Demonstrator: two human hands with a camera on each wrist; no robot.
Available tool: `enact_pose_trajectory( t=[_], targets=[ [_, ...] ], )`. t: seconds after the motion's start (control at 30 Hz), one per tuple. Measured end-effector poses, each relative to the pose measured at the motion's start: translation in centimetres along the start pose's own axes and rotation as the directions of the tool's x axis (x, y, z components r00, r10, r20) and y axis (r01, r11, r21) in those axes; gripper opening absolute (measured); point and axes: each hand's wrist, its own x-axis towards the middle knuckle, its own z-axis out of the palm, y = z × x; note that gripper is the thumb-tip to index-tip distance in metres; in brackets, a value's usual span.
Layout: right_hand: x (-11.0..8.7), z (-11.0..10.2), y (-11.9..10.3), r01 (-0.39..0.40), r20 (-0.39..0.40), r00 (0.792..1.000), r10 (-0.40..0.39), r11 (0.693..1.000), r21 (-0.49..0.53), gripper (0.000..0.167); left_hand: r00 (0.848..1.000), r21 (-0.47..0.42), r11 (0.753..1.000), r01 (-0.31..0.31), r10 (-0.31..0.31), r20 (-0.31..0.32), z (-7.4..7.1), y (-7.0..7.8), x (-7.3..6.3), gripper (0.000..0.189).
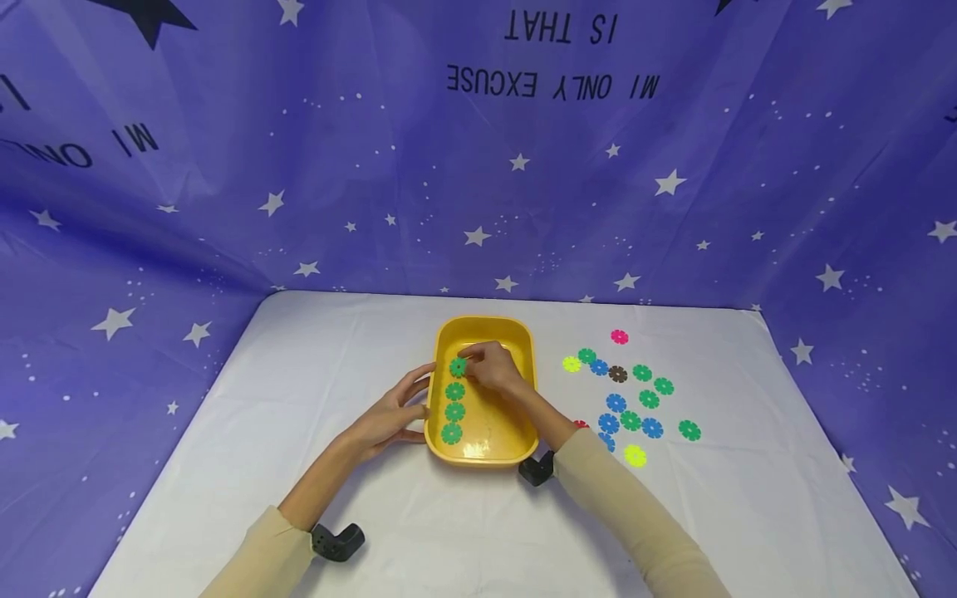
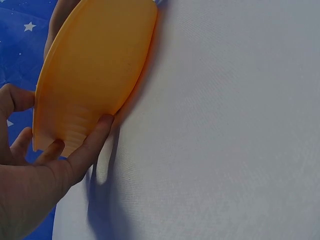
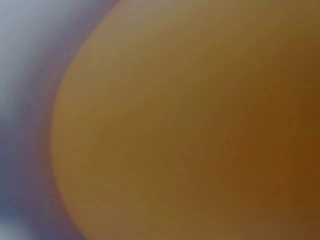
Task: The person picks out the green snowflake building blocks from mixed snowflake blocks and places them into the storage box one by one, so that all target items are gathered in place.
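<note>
ok so we'd call this partway done. in the head view, the yellow tray [image 1: 504,422] sits just below the middle of the frame, and three green discs [image 1: 454,412] already lie in a neat column along its left side. a fourth, the top green disc [image 1: 458,367], is at the upper end of that line, and the right hand [image 1: 493,367] seems to be pinching its edge between thumb and finger, so we wouldn't count that one as finished.

the left hand [image 1: 389,418] has the tray's left wall gripped, fingers bent at the rim, which the left wrist view backs up. the right wrist view is just orange blur, no help to us there.

as for what's left: right of centre we count six loose green discs [image 1: 649,399] on the white cloth [image 1: 748,498], mixed in with blue discs [image 1: 616,403], yellow discs [image 1: 635,455], a pink one, a brown one and a half-hidden red one. we only see green in the tray, so our guess is that those six remain; we can't tell about the other colours.
</note>
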Motion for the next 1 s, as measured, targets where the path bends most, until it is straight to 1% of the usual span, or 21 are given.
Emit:
enact_pose_trajectory(
  t=[0.2,0.43,0.6,0.7,0.77,0.9,1.0],
  targets=[
    [0.0,0.1,-0.1,-0.003,0.002,1.0,0.004,0.999,-0.039,0.03,1.0,-0.002,1.0,0.003,-0.003,-0.001,0.0,0.0,0.1,0.081],
    [-0.3,0.0,-0.4,0.024,0.006,1.0,-0.023,0.995,-0.092,0.029,1.0,0.003,1.0,0.01,-0.01,-0.013,0.1,0.0,0.0,0.081],
    [-1.0,-0.8,-0.8,0.037,0.007,0.999,-0.036,0.99,-0.133,0.029,1.0,-0.004,1.0,0.006,-0.006,-0.01,0.2,0.1,-0.1,0.081],
    [-1.8,-2.1,-1.4,0.076,0.009,0.997,-0.075,0.987,-0.141,0.026,1.0,-0.005,1.0,0.004,-0.004,-0.011,0.2,0.1,-0.1,0.081],
    [-2.5,-3.3,-1.9,0.093,0.005,0.996,-0.093,0.989,-0.111,0.024,1.0,-0.001,1.0,0.005,-0.005,-0.015,0.1,0.0,-0.1,0.081],
    [-3.6,-6.6,-2.5,0.117,-0.032,0.992,-0.118,0.993,-0.021,0.023,1.0,0.007,1.0,0.009,-0.009,-0.021,0.1,-0.1,-0.1,0.082],
    [-4.3,-9.5,-2.2,0.142,-0.078,0.987,-0.142,0.99,-0.002,0.021,1.0,0.008,1.0,0.007,-0.007,-0.02,0.0,-0.1,0.0,0.081]
  ],
)
